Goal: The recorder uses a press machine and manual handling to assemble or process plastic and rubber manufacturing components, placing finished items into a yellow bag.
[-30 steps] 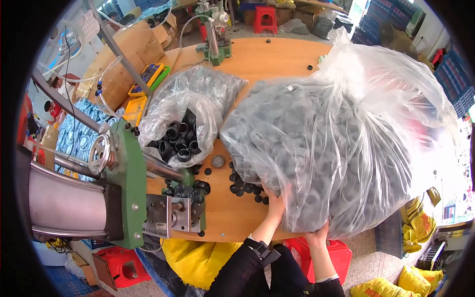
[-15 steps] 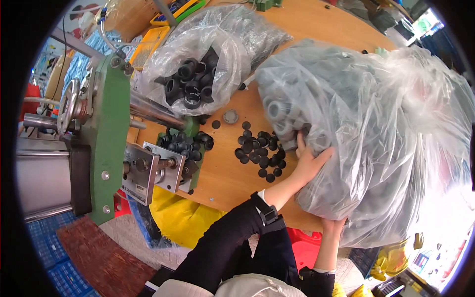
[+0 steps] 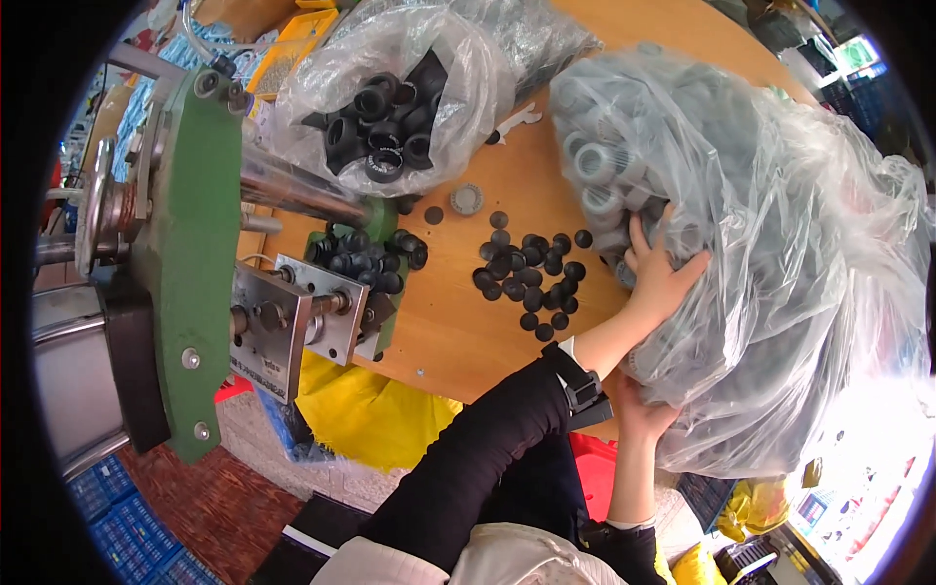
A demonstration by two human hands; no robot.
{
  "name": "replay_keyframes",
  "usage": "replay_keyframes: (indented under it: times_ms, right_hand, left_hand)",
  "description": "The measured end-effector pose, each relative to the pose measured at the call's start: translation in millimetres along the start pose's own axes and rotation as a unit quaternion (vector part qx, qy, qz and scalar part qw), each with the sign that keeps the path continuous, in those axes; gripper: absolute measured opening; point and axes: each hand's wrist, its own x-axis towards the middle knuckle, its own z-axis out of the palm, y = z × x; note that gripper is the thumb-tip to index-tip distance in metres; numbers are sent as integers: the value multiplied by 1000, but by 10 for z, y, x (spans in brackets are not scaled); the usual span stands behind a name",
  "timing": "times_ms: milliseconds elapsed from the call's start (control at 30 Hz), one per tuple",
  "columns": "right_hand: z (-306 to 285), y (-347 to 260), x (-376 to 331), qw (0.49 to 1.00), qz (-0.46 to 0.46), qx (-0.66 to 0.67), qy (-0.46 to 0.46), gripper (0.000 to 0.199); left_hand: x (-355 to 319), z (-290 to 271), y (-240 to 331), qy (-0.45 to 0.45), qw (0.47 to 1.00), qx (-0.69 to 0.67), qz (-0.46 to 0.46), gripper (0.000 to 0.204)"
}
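Observation:
A large clear plastic bag (image 3: 751, 234) full of grey ring-shaped parts (image 3: 592, 164) stands on the right of the table. My left hand (image 3: 659, 285) rests against its near left side, thumb and fingers spread, fingertips among the grey parts where the plastic gives way. Whether they touch a part is unclear. Lower down, my right hand (image 3: 639, 409) lies against the bag's near bottom edge. Its fingers are partly hidden behind my left wrist and the plastic. Left of the bag, small black discs (image 3: 531, 278) lie scattered on the table (image 3: 458, 331).
A green-framed press (image 3: 200, 263) with metal blocks stands at left, black caps (image 3: 366, 258) heaped beside it. Farther back, an open plastic bag (image 3: 468, 68) holds black ring parts (image 3: 385, 136). A grey round piece (image 3: 467, 199) lies between. Yellow fabric (image 3: 366, 414) hangs below the table edge.
My view has shifted. My left hand has stayed at the bag's side, and more grey parts show there. My right hand has moved up from under the bag, closer to my left wrist.

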Motion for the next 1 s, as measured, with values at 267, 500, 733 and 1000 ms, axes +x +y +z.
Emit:
replay_keyframes:
  times_ms: [267,500,733,1000]
  right_hand:
    - [-419,369,-44,931,248,162,-215,59]
    - [-141,561,577,977,90,56,-185,56]
    - [43,379,879,804,388,377,-245,54]
    - [413,185,912,754,415,466,-205,58]
  left_hand:
    - [-33,-16,-105,-14,999,11,27,79]
    - [-62,-240,-268,-48,992,70,97,68]
    - [-281,-1100,-565,54,990,42,123,23]
    - [59,-765,-764,66,886,349,298,40]
